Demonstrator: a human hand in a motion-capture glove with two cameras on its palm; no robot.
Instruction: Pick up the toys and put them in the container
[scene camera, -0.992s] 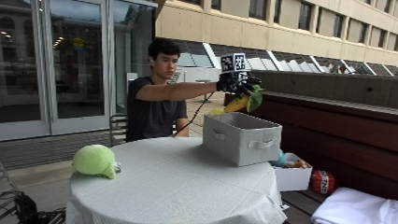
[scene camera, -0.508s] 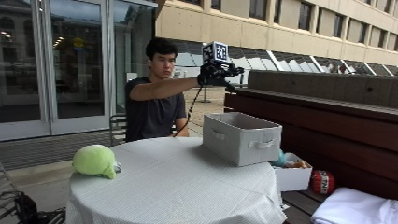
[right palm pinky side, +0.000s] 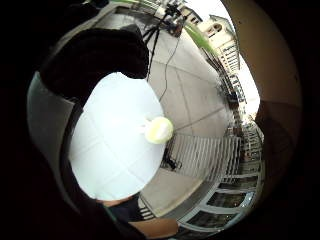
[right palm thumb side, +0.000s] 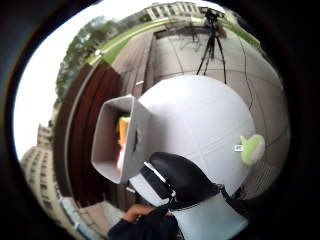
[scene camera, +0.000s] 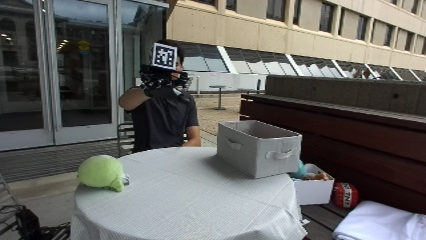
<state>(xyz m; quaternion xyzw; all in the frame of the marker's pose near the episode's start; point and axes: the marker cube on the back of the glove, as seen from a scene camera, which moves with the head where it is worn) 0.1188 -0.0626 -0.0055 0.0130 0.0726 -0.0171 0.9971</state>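
Patio, round white-clothed table, grey container, green toy, raised grip unclear.

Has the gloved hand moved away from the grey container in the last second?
Yes. The gloved right hand was over the grey container holding a toy; now it is raised in front of the person, well off to the side toward the glass doors.
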